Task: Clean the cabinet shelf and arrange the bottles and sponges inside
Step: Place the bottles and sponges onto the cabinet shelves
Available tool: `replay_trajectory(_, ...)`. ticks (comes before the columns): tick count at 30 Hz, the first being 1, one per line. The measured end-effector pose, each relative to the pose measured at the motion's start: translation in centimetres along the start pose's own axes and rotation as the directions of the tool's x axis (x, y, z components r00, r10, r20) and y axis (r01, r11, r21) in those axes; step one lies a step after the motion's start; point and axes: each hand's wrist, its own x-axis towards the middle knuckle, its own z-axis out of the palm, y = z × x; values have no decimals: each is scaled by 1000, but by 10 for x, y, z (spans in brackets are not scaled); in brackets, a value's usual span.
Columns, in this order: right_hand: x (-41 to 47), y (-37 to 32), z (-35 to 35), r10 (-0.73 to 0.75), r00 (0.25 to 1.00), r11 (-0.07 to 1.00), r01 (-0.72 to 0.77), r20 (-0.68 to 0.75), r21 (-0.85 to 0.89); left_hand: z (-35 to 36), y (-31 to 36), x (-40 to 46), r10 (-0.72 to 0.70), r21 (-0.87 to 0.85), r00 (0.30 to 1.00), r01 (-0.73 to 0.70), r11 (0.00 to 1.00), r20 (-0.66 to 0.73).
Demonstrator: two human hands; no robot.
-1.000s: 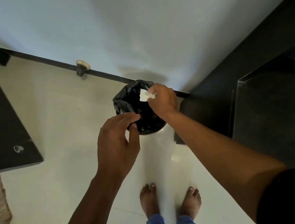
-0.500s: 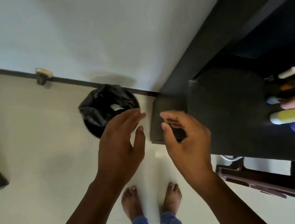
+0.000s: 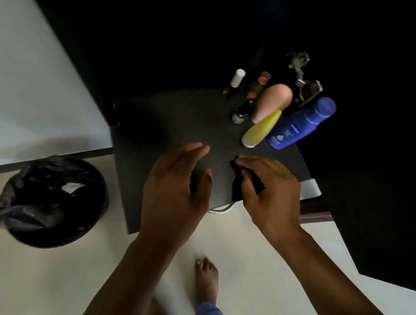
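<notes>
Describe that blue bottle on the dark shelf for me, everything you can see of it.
The blue bottle looks like glossy plastic, deep blue, with a rounded blue cap at its far end and pale printing near its base, too blurred to read. It lies tilted on the dark shelf, near its right edge. A yellow bottle lies against its left side. Neither hand touches it.

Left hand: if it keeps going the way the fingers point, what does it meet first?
Probably the yellow bottle. The left hand points up and right across bare shelf, and that bottle lies nearest in line. Depth is unclear; it may pass over.
</notes>
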Motion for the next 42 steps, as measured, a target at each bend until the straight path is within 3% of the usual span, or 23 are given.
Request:
replay_trajectory(7,-3,49,-11,135,989,990,-136,-58,-21,51,29,23,27,17,1000,-27,999,-5)
replay_trajectory(12,6,41,-16,460,886,867,-434,-61,244,72,40,34,-35,72,999,37,997,-38)
replay_trajectory(15,16,35,-20,559,826,790,-506,-68,347,82,50,37,-51,105,997,57,993,-62)
replay_trajectory(22,38,37,-24,582,811,765,-526,-51,370,98,65,45,-88,236,984,124,964,-155)
replay_trajectory(36,42,48,-20,509,855,832,-458,-102,313,96,62,40,-105,169,978,136,976,-182)
replay_trajectory(42,35,38,-29,462,886,842,-423,-43,336,74,69,30,-130,116,977,151,982,-168)
